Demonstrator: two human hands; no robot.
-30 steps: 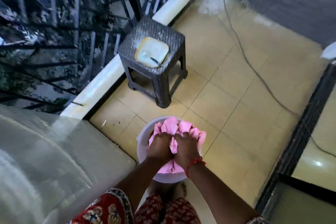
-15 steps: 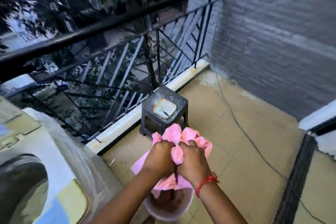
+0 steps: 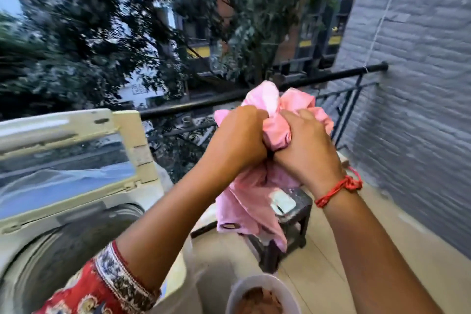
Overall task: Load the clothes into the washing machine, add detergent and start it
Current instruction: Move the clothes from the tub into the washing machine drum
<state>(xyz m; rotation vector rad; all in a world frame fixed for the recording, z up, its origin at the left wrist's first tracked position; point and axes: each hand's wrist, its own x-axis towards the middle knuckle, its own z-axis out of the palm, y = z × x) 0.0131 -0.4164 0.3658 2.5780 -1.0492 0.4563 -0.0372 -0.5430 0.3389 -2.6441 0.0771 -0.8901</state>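
Down at six o'clock sits a round white bucket (image 3: 262, 296), brownish cloth inside it. At seven o'clock, the patterned red sleeve (image 3: 102, 285) with its pale woven cuff, and the forearm stretches up and away from it. At eight o'clock the top-loading washing machine (image 3: 163, 278) gapes open, steel drum (image 3: 58, 257) ribbed and blurred, cream lid (image 3: 68, 145) standing upright with a glass pane.

Both arms are raised at centre frame. The left hand (image 3: 237, 137) is a tight fist, fingers curled into the pink garment (image 3: 254, 201). The right hand (image 3: 308, 150), knuckles up, clamps the same bundle, thumb pressed against the left. A red thread (image 3: 339, 188) circles that wrist.

The pink garment is soft, crumpled cotton, bunched above the fists, its tail hanging loose below, in the air to the right of the drum.

Behind it at four o'clock, a dark woven-look plastic stool (image 3: 298, 222) with a pale square object on top. Beyond that, the black metal railing (image 3: 331, 76), grey painted brick wall (image 3: 420, 84) at three o'clock, trees (image 3: 102, 33) at eleven.
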